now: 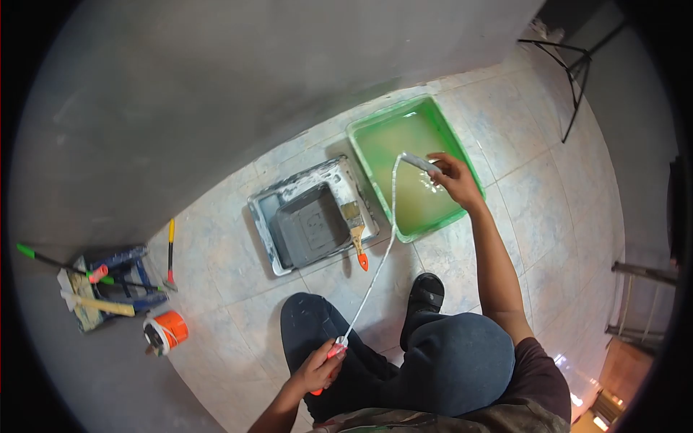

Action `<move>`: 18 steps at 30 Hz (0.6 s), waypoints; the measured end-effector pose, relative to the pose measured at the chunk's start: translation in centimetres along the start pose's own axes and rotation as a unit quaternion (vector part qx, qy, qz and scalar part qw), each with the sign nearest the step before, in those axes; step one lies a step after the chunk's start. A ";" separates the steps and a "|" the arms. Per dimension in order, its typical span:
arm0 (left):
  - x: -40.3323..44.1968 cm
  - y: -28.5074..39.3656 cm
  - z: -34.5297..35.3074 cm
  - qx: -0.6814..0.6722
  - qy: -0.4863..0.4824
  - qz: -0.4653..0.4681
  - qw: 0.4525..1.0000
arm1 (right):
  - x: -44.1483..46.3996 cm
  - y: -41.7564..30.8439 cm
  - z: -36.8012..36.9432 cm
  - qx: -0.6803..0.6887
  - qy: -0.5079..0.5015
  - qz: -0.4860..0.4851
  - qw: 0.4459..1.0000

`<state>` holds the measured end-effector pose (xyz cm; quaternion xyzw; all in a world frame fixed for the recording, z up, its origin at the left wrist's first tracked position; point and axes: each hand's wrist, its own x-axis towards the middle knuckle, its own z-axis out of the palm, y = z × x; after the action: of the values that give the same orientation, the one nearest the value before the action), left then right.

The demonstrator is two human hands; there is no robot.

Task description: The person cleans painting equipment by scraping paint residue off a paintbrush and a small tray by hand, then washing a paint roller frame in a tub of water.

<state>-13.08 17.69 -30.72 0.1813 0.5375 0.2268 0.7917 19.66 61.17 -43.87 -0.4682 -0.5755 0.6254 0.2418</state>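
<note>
My left hand (pixel 317 369) is closed round the red and white handle of a paint roller (pixel 393 209), low in front of my knees. Its long, thin whitish rod runs up and bends over the green tub. At the far end sits a slim grey roller cover (pixel 417 162), and my right hand (pixel 456 180) grips its outer end with bent fingers. Beneath it, cloudy greenish water fills the green tub (pixel 375 177). Some bright glints show on the water near my right hand.
Left of the tub lies a paint-smeared tray (pixel 263 234) with a grey tray (pixel 314 220) inside; a paintbrush (pixel 355 231) rests across its edge. An orange bucket (pixel 173 328), a blue step stool (pixel 126 256) and a long-handled tool (pixel 171 252) stand left. A black stand (pixel 577 72) is upper right.
</note>
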 end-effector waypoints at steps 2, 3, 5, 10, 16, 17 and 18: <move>0.1 -0.1 0.0 0.055 0.003 0.015 0.998 | -1.9 -1.6 1.5 -0.083 0.043 -0.019 0.995; 0.1 -0.3 0.0 0.039 0.013 0.018 0.999 | -2.2 -1.9 2.0 -0.124 0.064 -0.032 0.990; 0.2 -0.2 -0.1 0.004 -0.020 0.003 1.000 | -2.4 -1.8 2.1 -0.148 0.088 -0.040 0.984; -0.9 -0.8 -1.1 -0.068 -0.029 0.018 0.997 | -2.4 -0.5 -0.1 -0.169 0.044 0.033 0.984; -6.6 1.8 -3.5 -0.214 0.014 -0.012 0.977 | -4.2 -5.1 1.4 -0.271 -0.042 0.060 0.960; -8.2 2.4 -4.0 -0.229 0.023 0.002 0.973 | -4.4 -5.9 1.6 -0.297 -0.069 0.071 0.950; -9.7 3.1 -4.4 -0.199 0.052 0.010 0.979 | -4.4 -6.5 1.7 -0.299 -0.072 0.068 0.949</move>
<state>-20.77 15.08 -23.24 0.0131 0.5199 0.3461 0.7809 18.59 58.02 -36.56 -0.5104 -0.7190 0.4716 0.0050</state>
